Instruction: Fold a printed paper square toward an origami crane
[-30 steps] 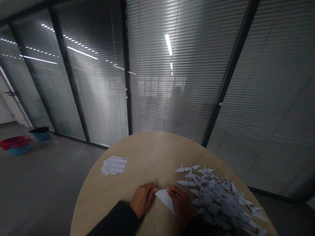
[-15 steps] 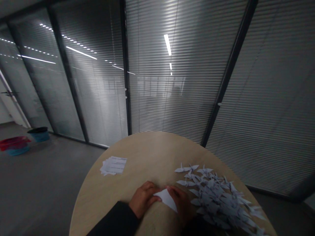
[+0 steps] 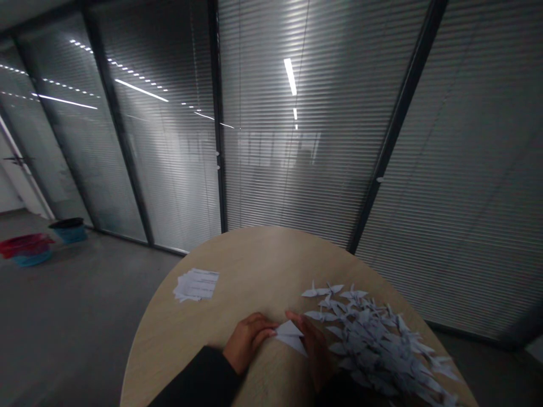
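Between my two hands, low over the round table (image 3: 263, 260), is a small folded piece of white paper (image 3: 291, 333) with a flap showing across its middle. My left hand (image 3: 250, 339) pinches its left corner between thumb and fingers. On the other side my right hand (image 3: 313, 345) is at the paper's right edge, fingers stretched along it; its thumb is hard to make out. A heap of folded paper cranes (image 3: 373, 339) lies just right of my right hand, several of them overlapping.
A loose stack of white paper sheets (image 3: 197, 284) with printed lines lies at the table's left. Beyond the table stands a glass partition with blinds (image 3: 292, 186). On the floor at left are a blue bin with a red liner (image 3: 27, 249) and a blue bin with a black liner (image 3: 68, 230).
The paper has changed from one flat face to showing a folded flap with a crease. My right hand's fingers have straightened slightly; my left hand has barely moved.
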{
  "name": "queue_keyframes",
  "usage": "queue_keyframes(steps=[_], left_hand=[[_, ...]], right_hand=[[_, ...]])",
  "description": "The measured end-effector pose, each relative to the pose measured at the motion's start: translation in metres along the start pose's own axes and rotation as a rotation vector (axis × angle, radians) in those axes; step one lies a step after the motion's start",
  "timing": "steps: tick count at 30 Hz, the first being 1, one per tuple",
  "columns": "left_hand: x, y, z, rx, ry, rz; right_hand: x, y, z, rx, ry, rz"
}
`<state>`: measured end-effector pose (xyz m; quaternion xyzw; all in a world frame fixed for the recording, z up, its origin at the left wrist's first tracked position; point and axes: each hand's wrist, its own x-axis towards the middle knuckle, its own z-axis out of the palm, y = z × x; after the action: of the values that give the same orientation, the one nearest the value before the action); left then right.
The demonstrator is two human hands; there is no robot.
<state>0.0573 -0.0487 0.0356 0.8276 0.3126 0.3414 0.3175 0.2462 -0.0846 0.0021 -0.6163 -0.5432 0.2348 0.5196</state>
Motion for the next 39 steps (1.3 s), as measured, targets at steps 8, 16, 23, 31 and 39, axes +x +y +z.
queue_keyframes(steps=[8, 16, 23, 31, 39], left_hand=[[0.001, 0.0, 0.002, -0.038, 0.052, -0.121], [0.003, -0.002, 0.004, -0.28, 0.114, -0.28], [0.009, -0.009, 0.009, -0.578, 0.151, -0.45], [0.01, -0.007, 0.007, -0.708, 0.199, -0.535], [0.01, -0.004, 0.006, -0.714, 0.216, -0.537]], right_hand=[[0.002, -0.003, -0.003, 0.071, -0.071, 0.009], [-0.002, 0.011, 0.012, -0.017, 0.059, 0.003], [-0.004, 0.011, 0.014, -0.254, 0.159, -0.365], [-0.012, 0.003, 0.016, -0.395, 0.089, -0.606], [-0.014, -0.001, 0.016, -0.339, 0.044, -0.594]])
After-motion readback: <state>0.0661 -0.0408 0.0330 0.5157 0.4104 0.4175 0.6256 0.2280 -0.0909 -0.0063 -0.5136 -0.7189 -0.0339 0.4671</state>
